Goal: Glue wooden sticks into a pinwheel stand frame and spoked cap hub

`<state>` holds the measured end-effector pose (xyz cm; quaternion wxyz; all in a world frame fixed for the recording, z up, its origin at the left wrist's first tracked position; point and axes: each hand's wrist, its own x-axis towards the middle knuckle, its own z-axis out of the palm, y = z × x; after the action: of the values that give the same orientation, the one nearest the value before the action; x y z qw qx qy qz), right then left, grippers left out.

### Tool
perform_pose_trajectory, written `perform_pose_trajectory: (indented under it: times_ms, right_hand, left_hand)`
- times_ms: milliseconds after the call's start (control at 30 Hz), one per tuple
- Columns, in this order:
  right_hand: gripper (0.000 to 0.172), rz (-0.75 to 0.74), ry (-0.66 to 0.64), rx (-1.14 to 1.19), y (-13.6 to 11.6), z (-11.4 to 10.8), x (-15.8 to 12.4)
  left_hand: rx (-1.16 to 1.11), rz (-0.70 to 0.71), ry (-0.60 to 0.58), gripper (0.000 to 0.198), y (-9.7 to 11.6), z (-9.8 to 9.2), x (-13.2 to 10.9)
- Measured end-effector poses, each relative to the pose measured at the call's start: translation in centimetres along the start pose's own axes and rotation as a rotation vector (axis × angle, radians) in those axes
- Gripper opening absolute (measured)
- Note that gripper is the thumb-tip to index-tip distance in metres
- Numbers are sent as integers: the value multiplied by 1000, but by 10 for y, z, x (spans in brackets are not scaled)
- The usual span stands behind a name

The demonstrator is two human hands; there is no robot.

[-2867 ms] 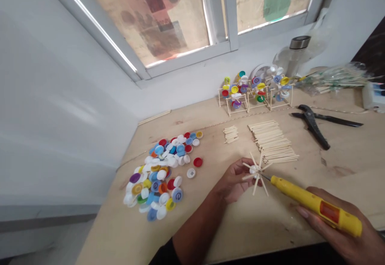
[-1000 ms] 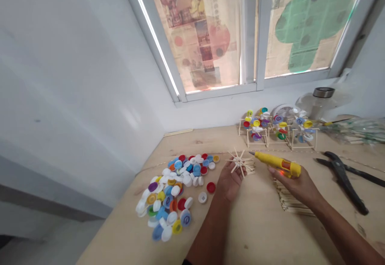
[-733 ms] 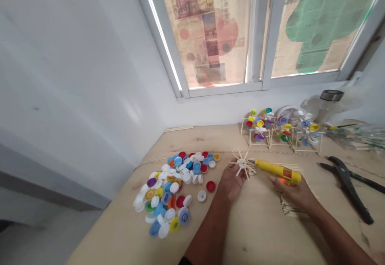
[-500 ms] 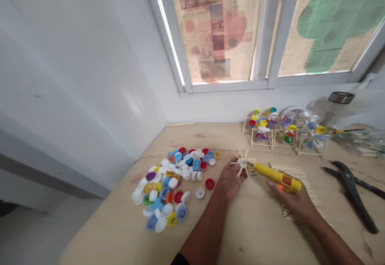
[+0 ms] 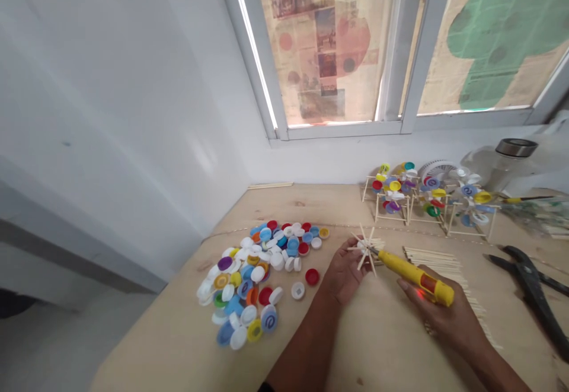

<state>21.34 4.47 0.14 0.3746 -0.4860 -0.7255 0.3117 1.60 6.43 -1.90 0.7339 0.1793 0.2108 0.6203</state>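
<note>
Between the fingers of my left hand (image 5: 344,273) is a star-shaped wheel of thin wooden sticks (image 5: 366,248), its spokes fanning out from a pale hub. My right hand (image 5: 448,312) is wrapped around a yellow hot glue gun (image 5: 411,273), on which a small red light glows. The gun's nozzle points left and meets the wheel near its hub; whether glue is coming out is too small to see. A red bottle cap (image 5: 312,276) and a white bottle cap (image 5: 297,290) lie just left of my left hand.
Many coloured bottle caps (image 5: 249,273) are heaped on the left of the wooden table (image 5: 178,344). Loose sticks (image 5: 438,258) lie behind my right hand. Black pliers (image 5: 531,291) rest at the right. Small stick-framed cap wheels (image 5: 429,196) and a steel-lidded bottle (image 5: 513,158) stand along the wall.
The view has shifted slightly, so most things sit a little further right or lower. Both hands keep their hold, and the nozzle stays at the hub.
</note>
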Motion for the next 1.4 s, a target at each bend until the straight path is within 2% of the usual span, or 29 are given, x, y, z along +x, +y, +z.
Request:
perform_pose_trajectory:
  times_ms: [167,333,633,967,1400]
  right_hand:
    - [32,-28,75,-35,-6,2,-2]
    - [24,-96,51,-96,-11,-1,-2]
    - [29,-133,58,-192,-7,0,-4]
    - [28,-143,66,-198,0,0,-5]
    - [29,-168,99,-208,-3,-2,-4]
  left_hand:
    - [33,-8,-1,37,0,0,0]
    - [54,-6,-13,37,1,2,-1]
    - [105,-25,-49,34,1,6,-5]
    - [114,-33,-29,34,2,7,-6]
    - [130,-45,-7,38,0,6,-4]
